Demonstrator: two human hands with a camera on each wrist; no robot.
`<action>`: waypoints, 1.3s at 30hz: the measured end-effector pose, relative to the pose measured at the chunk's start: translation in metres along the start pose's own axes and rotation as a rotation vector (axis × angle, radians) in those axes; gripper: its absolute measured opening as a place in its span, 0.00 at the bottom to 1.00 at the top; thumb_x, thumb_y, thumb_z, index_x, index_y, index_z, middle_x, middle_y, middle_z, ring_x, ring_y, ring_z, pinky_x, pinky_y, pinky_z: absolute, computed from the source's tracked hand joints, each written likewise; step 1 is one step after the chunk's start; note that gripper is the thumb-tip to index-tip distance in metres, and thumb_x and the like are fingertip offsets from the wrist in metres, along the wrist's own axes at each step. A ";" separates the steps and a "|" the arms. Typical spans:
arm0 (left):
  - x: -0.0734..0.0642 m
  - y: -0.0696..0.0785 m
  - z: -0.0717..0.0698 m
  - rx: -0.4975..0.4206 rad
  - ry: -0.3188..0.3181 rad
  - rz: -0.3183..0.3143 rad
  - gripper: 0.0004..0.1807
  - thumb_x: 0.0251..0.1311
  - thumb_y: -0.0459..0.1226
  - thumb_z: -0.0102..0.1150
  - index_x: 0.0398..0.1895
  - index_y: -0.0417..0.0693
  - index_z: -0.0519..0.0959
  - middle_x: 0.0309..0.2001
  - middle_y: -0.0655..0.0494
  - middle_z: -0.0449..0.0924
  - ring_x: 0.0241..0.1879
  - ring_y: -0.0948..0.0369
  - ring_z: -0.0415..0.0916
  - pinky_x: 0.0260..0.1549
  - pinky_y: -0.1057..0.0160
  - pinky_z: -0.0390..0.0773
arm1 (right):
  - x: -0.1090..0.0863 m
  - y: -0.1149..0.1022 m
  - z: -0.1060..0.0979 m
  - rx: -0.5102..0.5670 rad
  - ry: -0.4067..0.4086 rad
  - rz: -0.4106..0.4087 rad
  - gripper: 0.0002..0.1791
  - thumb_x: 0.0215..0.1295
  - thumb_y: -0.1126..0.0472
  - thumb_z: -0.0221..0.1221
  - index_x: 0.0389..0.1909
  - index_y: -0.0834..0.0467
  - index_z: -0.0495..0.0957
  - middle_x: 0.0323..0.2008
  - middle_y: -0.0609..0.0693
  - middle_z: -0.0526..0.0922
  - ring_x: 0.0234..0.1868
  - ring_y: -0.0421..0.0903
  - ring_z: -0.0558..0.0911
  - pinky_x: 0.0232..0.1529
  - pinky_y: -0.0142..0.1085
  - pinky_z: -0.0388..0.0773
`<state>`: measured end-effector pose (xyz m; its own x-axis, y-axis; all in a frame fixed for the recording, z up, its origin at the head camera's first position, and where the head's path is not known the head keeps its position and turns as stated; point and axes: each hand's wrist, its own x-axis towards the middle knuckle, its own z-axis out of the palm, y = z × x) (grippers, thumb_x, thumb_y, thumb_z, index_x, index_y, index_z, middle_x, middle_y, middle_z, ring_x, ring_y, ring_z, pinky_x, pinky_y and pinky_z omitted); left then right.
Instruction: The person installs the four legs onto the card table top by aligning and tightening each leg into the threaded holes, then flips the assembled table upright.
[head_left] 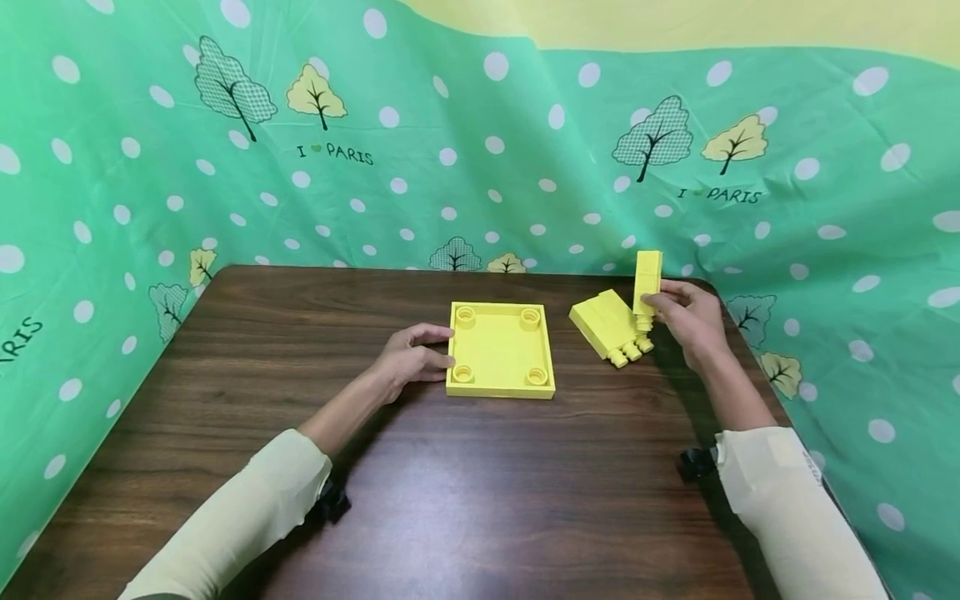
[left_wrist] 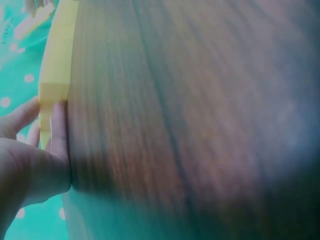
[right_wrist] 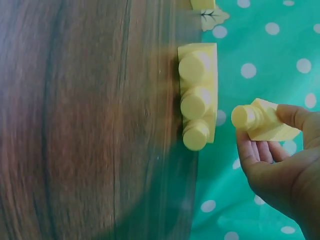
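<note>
A yellow square tabletop (head_left: pixel 501 350) with raised edges lies with its inner side up, a round threaded socket near each corner. My left hand (head_left: pixel 412 360) touches its left edge with thumb and fingers fairly straight; in the left wrist view the thumb (left_wrist: pixel 59 130) rests along the edge. My right hand (head_left: pixel 692 321) pinches one yellow table leg (head_left: pixel 648 279), raised upright with its round threaded peg downward. Beside it, three more yellow legs (head_left: pixel 606 323) lie side by side, their pegs toward me; the right wrist view shows the three round peg ends (right_wrist: pixel 194 102).
The dark wooden table (head_left: pixel 480 492) carries all the parts, the legs lying near its far right corner. A green dotted cloth (head_left: pixel 517 167) with printed trees hangs close behind and along both sides. Black straps or mounts (head_left: pixel 697 463) sit at both wrists.
</note>
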<state>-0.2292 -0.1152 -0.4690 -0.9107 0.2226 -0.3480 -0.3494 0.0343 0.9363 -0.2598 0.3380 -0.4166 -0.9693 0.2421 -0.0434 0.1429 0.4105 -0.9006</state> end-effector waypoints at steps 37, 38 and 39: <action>-0.002 0.001 0.001 -0.011 -0.013 0.006 0.34 0.64 0.23 0.74 0.75 0.42 0.80 0.77 0.40 0.77 0.53 0.56 0.88 0.60 0.50 0.95 | -0.025 -0.033 0.082 0.208 -0.151 -0.064 0.30 0.77 0.60 0.71 0.71 0.69 0.74 0.52 0.50 0.81 0.48 0.35 0.86 0.60 0.31 0.93; -0.002 0.000 0.001 -0.011 -0.014 0.004 0.34 0.64 0.23 0.74 0.75 0.42 0.80 0.77 0.40 0.77 0.52 0.56 0.88 0.60 0.50 0.95 | -0.025 -0.034 0.084 0.213 -0.157 -0.070 0.29 0.76 0.60 0.71 0.70 0.69 0.74 0.52 0.50 0.81 0.49 0.35 0.86 0.59 0.30 0.93; -0.002 0.000 0.001 -0.012 -0.014 0.003 0.34 0.64 0.23 0.74 0.75 0.42 0.80 0.77 0.40 0.77 0.52 0.56 0.88 0.60 0.50 0.95 | -0.026 -0.034 0.086 0.214 -0.164 -0.077 0.29 0.76 0.60 0.72 0.70 0.68 0.74 0.52 0.50 0.82 0.49 0.35 0.86 0.59 0.29 0.92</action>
<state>-0.2268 -0.1148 -0.4682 -0.9086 0.2361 -0.3445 -0.3494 0.0222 0.9367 -0.2569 0.2421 -0.4219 -0.9976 0.0647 -0.0252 0.0391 0.2233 -0.9740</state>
